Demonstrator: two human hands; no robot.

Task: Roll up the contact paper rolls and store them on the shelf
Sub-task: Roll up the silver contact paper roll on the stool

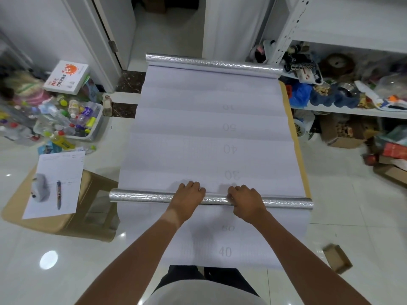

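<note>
At lower centre, the left hand (pixel 189 195) and right hand (pixel 243 200) curl their fingers over the near roll (pixel 141 195), which lies across the sheet (pixel 209 128), long axis left to right; uneven pushing would likely skew it into a cone; shelf (pixel 352 111) at right

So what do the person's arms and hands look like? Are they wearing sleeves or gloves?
No gloves and no sleeves in view: the left hand and right hand are bare, and both forearms are bare as far as the picture shows. I see no rings, watch or bracelets. A paler band crosses the left wrist.
</note>
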